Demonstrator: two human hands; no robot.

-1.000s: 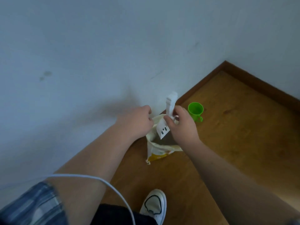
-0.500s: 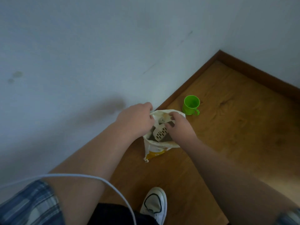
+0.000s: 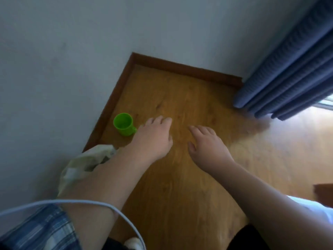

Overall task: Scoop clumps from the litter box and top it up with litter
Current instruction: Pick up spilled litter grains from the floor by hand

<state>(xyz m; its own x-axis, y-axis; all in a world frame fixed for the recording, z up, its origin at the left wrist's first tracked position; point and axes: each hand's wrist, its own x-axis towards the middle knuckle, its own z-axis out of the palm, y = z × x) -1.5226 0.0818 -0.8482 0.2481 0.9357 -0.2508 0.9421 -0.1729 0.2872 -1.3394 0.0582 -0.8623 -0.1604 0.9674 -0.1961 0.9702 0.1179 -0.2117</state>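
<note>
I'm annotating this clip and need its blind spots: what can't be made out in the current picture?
- Bag, head view: blurred, its near side covered by the left forearm; contents unseen.
- Shoe, head view: cut off by the bottom edge.
- Cup, head view: inside too blurred to tell if it holds anything.
- Litter box and scoop: nowhere in frame.

Litter bag (image 3: 84,163) half hidden behind left forearm (image 3: 111,179); white shape (image 3: 133,244), perhaps shoe, cut by bottom edge.
</note>
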